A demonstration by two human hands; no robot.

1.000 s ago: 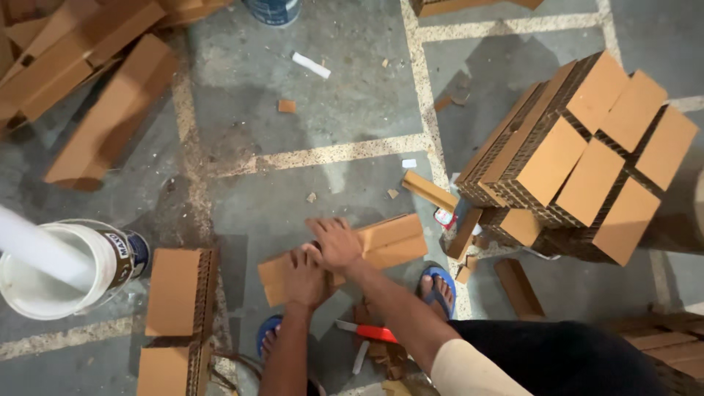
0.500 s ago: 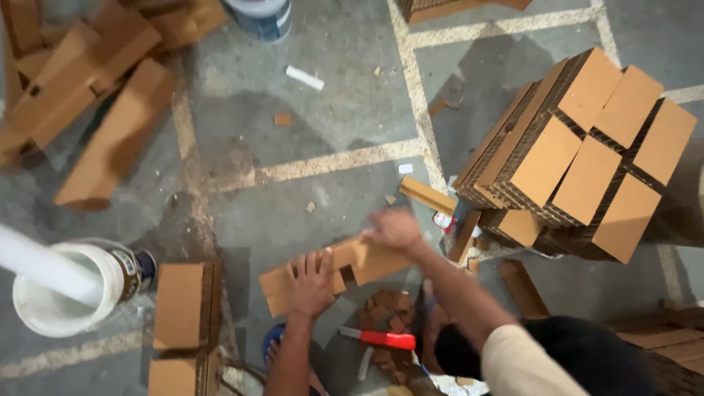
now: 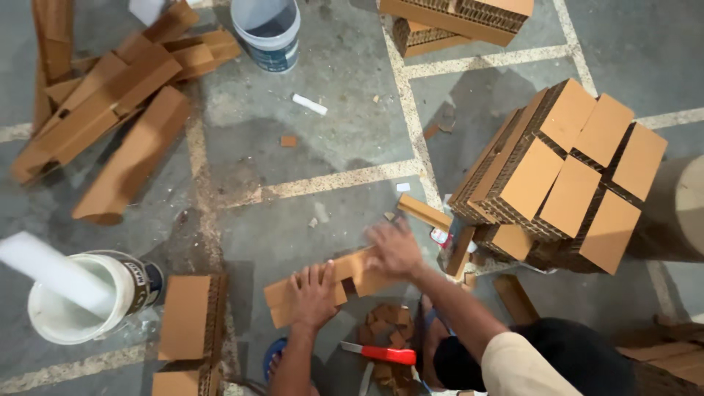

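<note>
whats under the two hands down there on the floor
Flat brown cardboard pieces lie on the concrete floor. The left hand presses flat on them; the right hand rests on their far end. The parts beneath the palms are covered, so any joint or gap there cannot be seen.

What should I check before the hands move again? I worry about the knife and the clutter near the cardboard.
1. Left hand flat on the cardboard strip: ok.
2. Right hand on the strip's far end: ok, though blurred.
3. Red-handled knife apart from both hands: ok.
4. Blade covered: cannot tell.
5. Floor beside the strip free of scraps: not ok.
6. White bucket away from the strip: ok.
</note>
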